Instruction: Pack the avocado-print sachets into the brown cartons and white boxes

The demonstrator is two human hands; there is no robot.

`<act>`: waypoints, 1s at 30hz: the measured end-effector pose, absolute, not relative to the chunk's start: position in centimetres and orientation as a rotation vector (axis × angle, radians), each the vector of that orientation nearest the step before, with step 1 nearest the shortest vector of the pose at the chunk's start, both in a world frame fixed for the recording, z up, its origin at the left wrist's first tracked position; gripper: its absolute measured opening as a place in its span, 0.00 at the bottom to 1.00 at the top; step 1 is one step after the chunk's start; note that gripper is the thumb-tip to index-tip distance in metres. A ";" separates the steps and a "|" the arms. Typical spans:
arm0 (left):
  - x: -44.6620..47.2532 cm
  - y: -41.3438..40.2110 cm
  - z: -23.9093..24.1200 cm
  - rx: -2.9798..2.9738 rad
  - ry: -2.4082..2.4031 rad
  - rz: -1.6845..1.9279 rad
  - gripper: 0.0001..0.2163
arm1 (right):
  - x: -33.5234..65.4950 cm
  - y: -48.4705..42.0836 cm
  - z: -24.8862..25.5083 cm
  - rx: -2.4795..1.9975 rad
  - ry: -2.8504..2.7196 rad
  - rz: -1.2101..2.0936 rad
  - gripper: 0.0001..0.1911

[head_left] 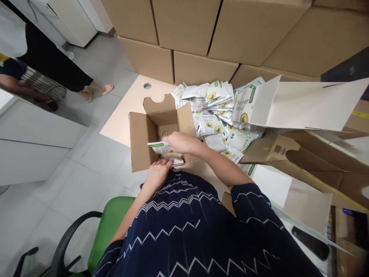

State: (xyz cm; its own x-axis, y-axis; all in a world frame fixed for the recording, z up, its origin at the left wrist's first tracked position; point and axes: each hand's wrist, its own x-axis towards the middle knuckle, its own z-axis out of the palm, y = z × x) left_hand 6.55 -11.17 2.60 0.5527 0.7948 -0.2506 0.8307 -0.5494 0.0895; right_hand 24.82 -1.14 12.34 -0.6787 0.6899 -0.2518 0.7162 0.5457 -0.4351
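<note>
A small open cardboard box [138, 142] stands on the table in front of me with its flaps spread. Over its opening my right hand [182, 142] is closed on a white and green sachet [160, 146] printed with an avocado. My left hand [159, 172] rests at the near edge of the box, fingers bent over the rim. Beneath those fingers another sachet [174, 159] lies inside against the near wall; whether the fingers grip it or the rim is unclear. To the right of the box spreads a heap of Super Meal sachets [211, 125].
Large cartons [190, 23] are stacked behind the table. An open white box [305, 104] and an open brown carton [314, 165] stand to the right, near a black phone [310, 243]. A green chair [113, 219] is at lower left. Other people [54, 65] are at upper left.
</note>
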 end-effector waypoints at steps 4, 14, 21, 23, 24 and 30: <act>6.5 -11.2 2.6 2.591 1.379 -0.242 0.14 | 22.7 0.7 10.3 1.097 2.525 -0.823 0.15; 6.5 -11.1 3.0 2.576 1.448 -0.166 0.12 | 21.1 -0.1 6.8 0.932 2.281 -0.941 0.16; 6.0 -11.7 2.1 2.572 1.608 0.217 0.22 | 21.3 -1.3 6.6 1.029 2.349 -1.008 0.16; 6.0 -11.7 1.9 2.578 1.568 0.242 0.24 | 21.2 -1.3 6.5 1.031 2.346 -1.020 0.15; 6.0 -11.7 1.8 2.578 1.553 0.237 0.24 | 21.3 -1.3 6.5 1.039 2.338 -1.019 0.15; 6.1 -11.4 1.8 2.591 1.561 0.189 0.24 | 23.3 -1.7 8.7 1.104 2.511 -1.170 0.14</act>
